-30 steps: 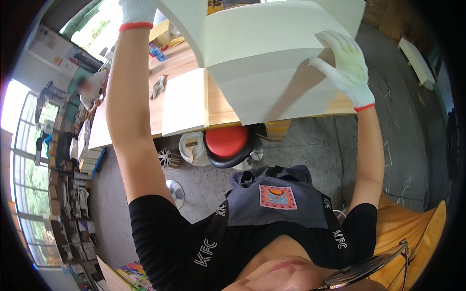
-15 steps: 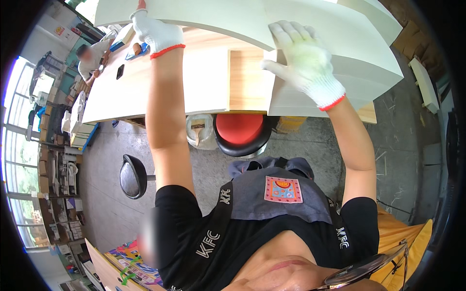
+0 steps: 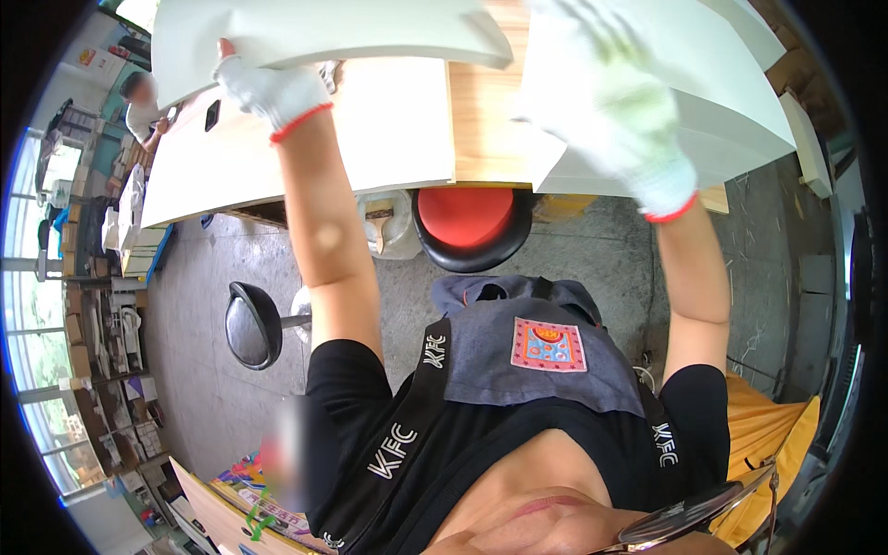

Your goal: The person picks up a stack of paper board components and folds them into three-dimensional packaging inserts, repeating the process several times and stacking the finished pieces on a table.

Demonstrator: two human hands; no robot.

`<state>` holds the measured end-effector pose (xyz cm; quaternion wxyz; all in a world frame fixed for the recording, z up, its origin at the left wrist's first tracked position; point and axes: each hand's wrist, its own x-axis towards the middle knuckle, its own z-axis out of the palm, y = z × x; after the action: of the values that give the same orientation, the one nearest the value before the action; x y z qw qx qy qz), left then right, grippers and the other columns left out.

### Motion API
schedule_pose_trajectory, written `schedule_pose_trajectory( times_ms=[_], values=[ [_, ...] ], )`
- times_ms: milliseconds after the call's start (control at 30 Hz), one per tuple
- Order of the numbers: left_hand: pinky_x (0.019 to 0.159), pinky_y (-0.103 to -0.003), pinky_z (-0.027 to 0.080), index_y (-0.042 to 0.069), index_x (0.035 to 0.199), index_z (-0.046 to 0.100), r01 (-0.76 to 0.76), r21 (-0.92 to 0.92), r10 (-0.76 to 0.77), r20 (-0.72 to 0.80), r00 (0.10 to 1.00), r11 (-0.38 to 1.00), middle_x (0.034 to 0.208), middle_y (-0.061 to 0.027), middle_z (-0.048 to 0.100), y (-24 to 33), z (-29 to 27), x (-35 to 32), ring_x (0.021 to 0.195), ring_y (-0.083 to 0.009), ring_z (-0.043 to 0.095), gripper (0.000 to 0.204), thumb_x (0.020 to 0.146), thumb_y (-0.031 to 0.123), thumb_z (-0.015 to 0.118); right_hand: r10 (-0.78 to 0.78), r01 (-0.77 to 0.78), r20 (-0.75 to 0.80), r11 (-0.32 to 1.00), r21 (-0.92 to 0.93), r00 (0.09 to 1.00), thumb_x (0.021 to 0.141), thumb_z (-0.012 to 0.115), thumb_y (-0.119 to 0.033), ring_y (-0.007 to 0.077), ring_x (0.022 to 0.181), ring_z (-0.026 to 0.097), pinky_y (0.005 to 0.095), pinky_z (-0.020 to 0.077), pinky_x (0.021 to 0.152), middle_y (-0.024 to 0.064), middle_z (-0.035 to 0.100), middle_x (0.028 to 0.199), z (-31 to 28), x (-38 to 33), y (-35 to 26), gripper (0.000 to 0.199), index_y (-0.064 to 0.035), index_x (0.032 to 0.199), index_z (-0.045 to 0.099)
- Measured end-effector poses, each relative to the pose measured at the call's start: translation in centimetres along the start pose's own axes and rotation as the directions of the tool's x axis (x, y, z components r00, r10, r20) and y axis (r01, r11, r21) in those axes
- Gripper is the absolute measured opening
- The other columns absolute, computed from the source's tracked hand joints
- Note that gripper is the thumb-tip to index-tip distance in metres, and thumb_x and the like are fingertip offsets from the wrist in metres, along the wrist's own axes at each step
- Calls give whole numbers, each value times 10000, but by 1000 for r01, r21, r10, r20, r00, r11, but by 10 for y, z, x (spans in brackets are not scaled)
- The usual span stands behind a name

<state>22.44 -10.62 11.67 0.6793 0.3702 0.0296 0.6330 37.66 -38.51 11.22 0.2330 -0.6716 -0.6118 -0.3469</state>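
Note:
A large white sheet [image 3: 370, 37] stretches over the far left part of the work table [image 3: 398, 129]. My left hand [image 3: 277, 91], in a white knit glove with a red cuff, is closed on its near edge, the bare thumb tip on top and the other fingers hidden. My right hand [image 3: 634, 116], in a matching glove, is over a stack of white sheets [image 3: 731, 125] on the right. Motion blurs it, but its fingers look stretched out, holding nothing visible. Whether it touches the stack I cannot tell.
A red-and-black stool [image 3: 472, 227] stands under the table's near edge, beside a tub with a brush [image 3: 377, 227]. Left on the floor is a black stool [image 3: 252, 326]. A phone [image 3: 213, 115] lies on the table, near another person [image 3: 146, 116] at the far left.
The white sheet has moved left, away from the stack, with my left hand gripping it. My right hand has shifted right and blurred. The whole view has shifted slightly.

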Motion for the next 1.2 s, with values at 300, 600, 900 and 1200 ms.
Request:
schedule_pose_trajectory(
  times_ms=[300, 600, 900, 1200],
  values=[
    [1043, -374, 470, 8, 1447, 464, 129, -68, -134, -71, 988, 989, 1389, -149, 568, -10, -27, -68, 1205, -236, 581, 465, 1059, 263, 460, 66, -89, 64, 864, 496, 996, 938, 596, -88, 298, 1128, 663, 333, 523, 970, 116, 619, 1350, 147, 5, -73, 591, -153, 1509, 460],
    [1154, -390, 360, 137, 1634, 176, 54, 962, -263, 20, 965, 269, 1545, -203, 443, -14, -208, 15, 1377, -300, 470, 852, 956, 207, 686, 549, -594, 536, -88, 800, 641, 991, 598, -261, 221, 1206, 622, 340, 463, 1057, 164, 587, 1417, 266, -16, -67, 605, -63, 1533, 416],
    [977, -360, 501, 59, 1438, 546, 104, 993, -530, -117, 840, -54, 1191, -150, 721, -85, -407, -43, 1062, -294, 698, 559, 891, 99, 655, 438, -646, 755, 763, -24, 489, 948, 561, -532, 345, 1033, 690, 422, 524, 918, 190, 723, 1090, 331, -68, -57, 553, -85, 1274, 573],
    [921, -459, 534, 209, 1439, 546, -326, 889, -658, 38, 752, -320, 1189, -149, 699, -36, -343, -65, 1058, -359, 679, 672, 797, 191, 741, 240, -575, 821, 808, 127, 518, 740, 778, -517, 347, 1036, 687, 437, 543, 896, 143, 708, 1151, 286, -95, -88, 677, -189, 1319, 648]
  ],
)
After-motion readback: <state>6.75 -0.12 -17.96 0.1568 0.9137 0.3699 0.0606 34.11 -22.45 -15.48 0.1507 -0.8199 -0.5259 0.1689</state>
